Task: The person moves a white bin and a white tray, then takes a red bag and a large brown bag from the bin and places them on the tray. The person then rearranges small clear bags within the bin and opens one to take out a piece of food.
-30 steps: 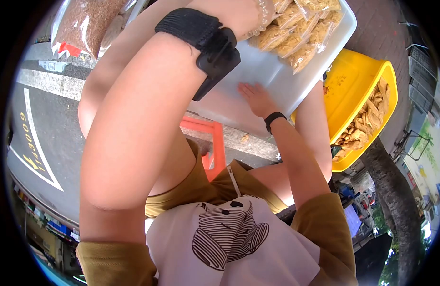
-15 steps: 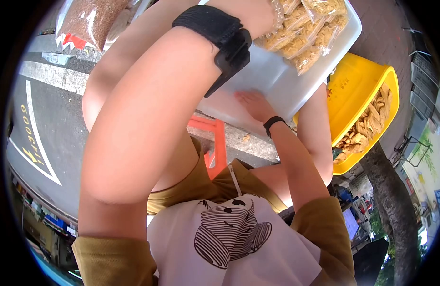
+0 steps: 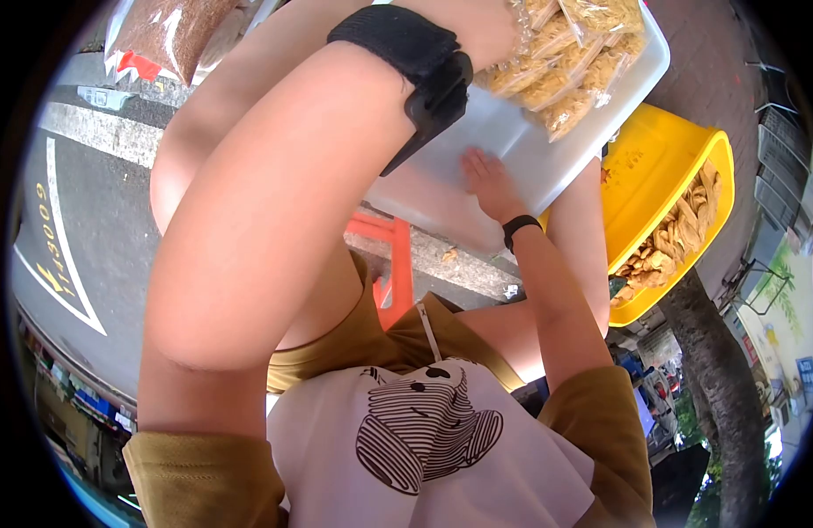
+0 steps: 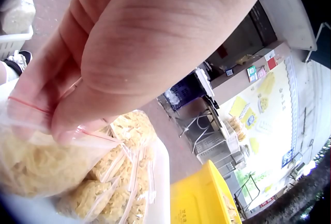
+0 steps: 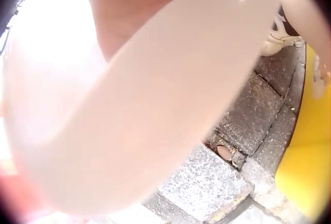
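My left hand [image 4: 139,42] pinches the top edge of a clear zip bag [image 4: 41,162] filled with pale yellow, curly dried pieces. A red seal line runs along the bag's mouth. More zip bags [image 3: 569,75] of the same kind lie heaped in a translucent white tub [image 3: 582,157], at its far end. In the head view the left fingers are beyond the top edge, and only the wrist with a beaded bracelet shows. My right hand [image 3: 494,187], with a black band at the wrist, rests at the near part of the tub, fingers straight and holding nothing.
A yellow bin [image 3: 648,185] of brown, folded dried pieces leans at the right, next to my leg. An orange stool frame [image 3: 397,264] stands below the tub. A big bag of reddish-brown grains [image 3: 164,40] lies at the upper left. A tree trunk [image 3: 710,352] is behind the bin.
My left forearm has moved right and slightly up. The right hand has shifted a little to the right along the tub, fingers still straight.
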Tool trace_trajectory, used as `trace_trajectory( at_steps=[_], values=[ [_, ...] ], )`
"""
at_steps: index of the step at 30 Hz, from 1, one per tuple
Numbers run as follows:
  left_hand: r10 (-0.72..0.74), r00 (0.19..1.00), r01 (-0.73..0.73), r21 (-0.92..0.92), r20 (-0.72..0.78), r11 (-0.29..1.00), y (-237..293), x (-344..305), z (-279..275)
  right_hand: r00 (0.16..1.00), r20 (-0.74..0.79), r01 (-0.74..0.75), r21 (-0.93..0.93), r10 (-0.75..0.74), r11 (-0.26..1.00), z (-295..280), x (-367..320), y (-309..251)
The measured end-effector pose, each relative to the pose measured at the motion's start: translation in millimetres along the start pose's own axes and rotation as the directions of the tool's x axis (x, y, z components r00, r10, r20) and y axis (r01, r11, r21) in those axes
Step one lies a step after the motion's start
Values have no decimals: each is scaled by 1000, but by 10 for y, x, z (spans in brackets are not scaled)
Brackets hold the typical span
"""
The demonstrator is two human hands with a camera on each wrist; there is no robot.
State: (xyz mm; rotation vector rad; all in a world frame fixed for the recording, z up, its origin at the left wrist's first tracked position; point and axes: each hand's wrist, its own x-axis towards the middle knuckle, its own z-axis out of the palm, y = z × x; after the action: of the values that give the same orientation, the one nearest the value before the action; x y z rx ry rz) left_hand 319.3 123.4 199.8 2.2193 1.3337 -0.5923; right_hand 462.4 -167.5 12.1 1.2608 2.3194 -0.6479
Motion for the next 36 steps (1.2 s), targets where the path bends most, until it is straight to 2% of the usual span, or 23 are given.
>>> trace_trajectory(
  at_steps=[2,3,5,6,8,11,12,14,15,17,18,21,23,25,26,28,29,30,31,32,33,34,36],
  values=[
    [132,991,-132,2,-3,991,-57,-31,9,975,19,-221,2,221,975,78,9,-20],
    [156,988,-155,-1,3,988,-66,-47,11,975,19,-221,3,221,975,117,7,-39],
    [156,988,-155,-44,19,987,-84,-78,-23,955,188,-239,19,231,971,128,-19,-128],
    [166,986,-164,-50,31,985,-99,-106,-31,954,190,-241,19,233,970,130,-42,-158],
    [242,970,-242,-5,36,970,-101,-156,-57,867,467,-242,96,171,965,51,-67,-213],
    [290,957,-291,18,27,957,-89,-171,-83,828,540,-251,121,149,960,39,-12,-233],
    [299,954,-300,22,28,954,-81,-171,-83,829,539,-249,120,148,961,31,29,-211],
    [302,953,-303,27,25,953,-79,-177,-100,858,409,-407,171,312,897,-47,130,-159],
    [301,953,-302,24,26,953,-78,-181,-104,859,409,-403,171,308,899,-40,136,-159],
    [305,952,-305,25,31,952,-79,-197,-137,905,177,-420,222,388,880,66,106,-162],
    [308,951,-309,27,39,951,-80,-210,-149,904,176,-421,223,389,879,121,88,-197],
    [306,950,-309,40,65,950,-102,-313,-224,863,315,-487,306,395,818,256,43,-321],
    [316,948,-316,14,-33,949,-135,-451,-271,839,418,-487,289,349,824,262,-8,-369],
    [321,945,-320,26,-57,947,-103,-411,-178,838,422,-475,250,347,844,221,-18,-345],
    [327,942,-324,50,-79,945,-115,-382,-170,839,419,-463,218,346,859,168,44,-342],
    [507,860,-500,96,-65,861,-218,-425,-198,899,230,-413,153,374,898,259,61,-349],
    [417,900,-434,-173,-130,884,-195,-460,-180,900,95,-436,160,426,886,275,61,-382],
    [386,902,-423,-206,-196,883,-216,-571,-194,876,-6,-468,222,482,855,410,87,-375],
    [407,873,-463,-197,-268,864,-197,-541,-117,865,0,-481,288,502,828,474,87,-368],
    [502,814,-508,60,-294,859,-195,-497,-25,878,68,-475,244,474,846,653,91,-321],
    [451,830,-475,9,-328,880,-164,-488,2,864,177,-504,335,472,796,459,85,-355],
    [475,856,-481,24,-202,876,-163,-534,-97,878,150,-479,300,455,825,506,109,-377],
    [447,868,-461,-18,-217,887,-203,-546,-129,889,132,-457,217,437,863,665,52,-348]
  ],
)
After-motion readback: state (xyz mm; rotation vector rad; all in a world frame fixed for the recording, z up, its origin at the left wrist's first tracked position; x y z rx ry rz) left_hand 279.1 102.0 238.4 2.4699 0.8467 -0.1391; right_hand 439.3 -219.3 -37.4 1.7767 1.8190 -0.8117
